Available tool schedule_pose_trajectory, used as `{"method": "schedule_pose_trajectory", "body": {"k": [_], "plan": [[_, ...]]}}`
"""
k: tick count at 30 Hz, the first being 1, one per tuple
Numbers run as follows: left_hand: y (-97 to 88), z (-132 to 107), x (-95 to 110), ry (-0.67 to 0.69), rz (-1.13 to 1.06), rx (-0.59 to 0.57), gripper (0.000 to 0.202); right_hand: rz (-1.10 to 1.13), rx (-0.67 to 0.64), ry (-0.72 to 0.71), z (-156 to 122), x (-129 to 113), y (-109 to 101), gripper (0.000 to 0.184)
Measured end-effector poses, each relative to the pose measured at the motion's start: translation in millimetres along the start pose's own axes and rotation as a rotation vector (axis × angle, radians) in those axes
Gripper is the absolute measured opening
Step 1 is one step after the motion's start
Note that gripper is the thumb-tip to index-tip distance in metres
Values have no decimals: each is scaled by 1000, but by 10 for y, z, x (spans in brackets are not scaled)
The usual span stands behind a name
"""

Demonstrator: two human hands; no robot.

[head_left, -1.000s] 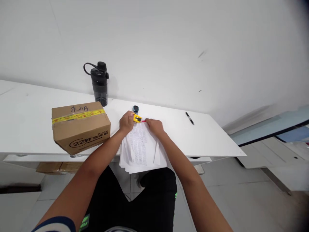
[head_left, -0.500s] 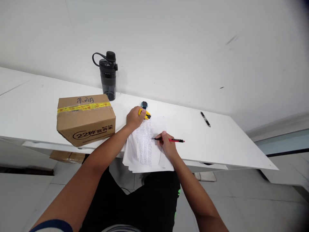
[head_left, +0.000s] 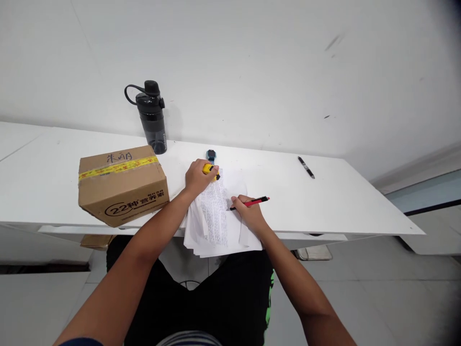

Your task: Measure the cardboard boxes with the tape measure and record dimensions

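Note:
A stack of white papers (head_left: 234,233) lies at the front edge of the table, its top sheet covered with a dense band of small handwriting. My left hand (head_left: 197,178) rests on the upper left of the stack, closed around a small yellow-and-black tape measure (head_left: 209,169). In my right hand (head_left: 252,214) is a red-and-black pen (head_left: 257,202), pinched between the fingers. The pen's tip points left, at the right border of the written band; whether it touches the paper I cannot tell. Just beyond my left hand lies a blue watch (head_left: 211,155).
To the left, a taped cardboard box (head_left: 122,187) stands near my left forearm. Behind it, a dark shaker bottle (head_left: 152,117) is close to the wall. Another black pen (head_left: 306,167) lies on the white table (head_left: 288,206) at right.
The view has shifted and tilted slightly. My right hand has turned a little, so the pen's back end now points more upward. My left hand keeps its hold on the tape measure.

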State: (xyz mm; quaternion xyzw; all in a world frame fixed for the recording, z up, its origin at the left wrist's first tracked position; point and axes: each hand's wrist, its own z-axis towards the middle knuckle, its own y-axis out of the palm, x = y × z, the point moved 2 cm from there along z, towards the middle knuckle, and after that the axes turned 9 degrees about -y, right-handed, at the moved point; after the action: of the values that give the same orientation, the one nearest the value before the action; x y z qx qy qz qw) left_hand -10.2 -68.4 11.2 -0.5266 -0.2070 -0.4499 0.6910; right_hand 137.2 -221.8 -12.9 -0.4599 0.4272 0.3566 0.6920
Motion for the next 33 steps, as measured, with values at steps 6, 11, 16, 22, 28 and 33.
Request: {"method": "schedule_pose_trajectory", "body": {"k": [6,11,16,22,28,33], "plan": [[23,7,14,-20,-2,-57,24,-41,27,-14,-11,53,3,39],[57,21,-8,-13,-9,-54,26,-56,39,-3,-18,74,-8,40],[69,27,-6,-18,-3,-75,26,-51,31,-6,-20,57,-15,40],[59,24,6,-2,-23,-80,26,-44,116,-10,-26,56,-16,42],[60,24,-1,-20,-24,-79,26,-49,59,-1,-21,34,-17,40],[65,25,-1,-17,-30,-83,26,-62,79,-16,-42,15,-11,42]]}}
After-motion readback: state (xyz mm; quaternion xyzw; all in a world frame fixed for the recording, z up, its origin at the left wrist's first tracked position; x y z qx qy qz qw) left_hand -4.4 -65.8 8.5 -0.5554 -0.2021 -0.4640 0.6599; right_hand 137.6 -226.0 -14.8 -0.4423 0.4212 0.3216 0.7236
